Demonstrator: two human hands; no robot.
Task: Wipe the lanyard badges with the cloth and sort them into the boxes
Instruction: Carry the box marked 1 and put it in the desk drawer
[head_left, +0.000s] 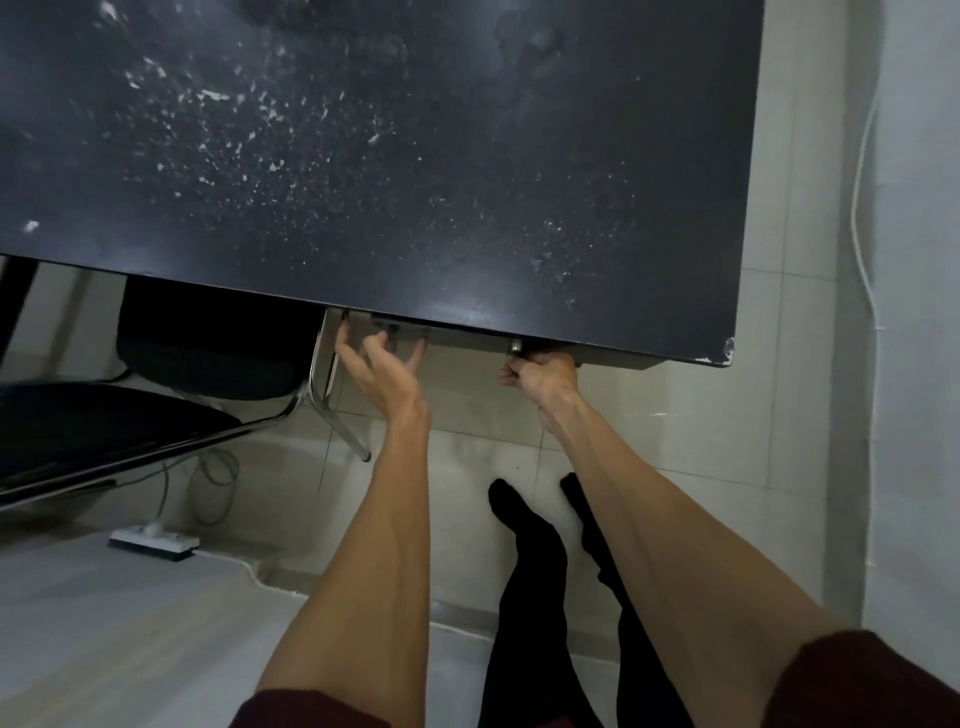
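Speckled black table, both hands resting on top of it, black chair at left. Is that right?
No. The head view shows the left hand and right hand below the table at its near edge, not on top; black chair at left.

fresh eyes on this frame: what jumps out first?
The black tabletop, flecked with white specks, fills the upper frame. At its near edge both hands reach underneath: the left hand is open with fingers spread, and the right hand is curled at a small metal fitting, though whether it grips it is hidden. A black chair with chrome legs sits at lower left.
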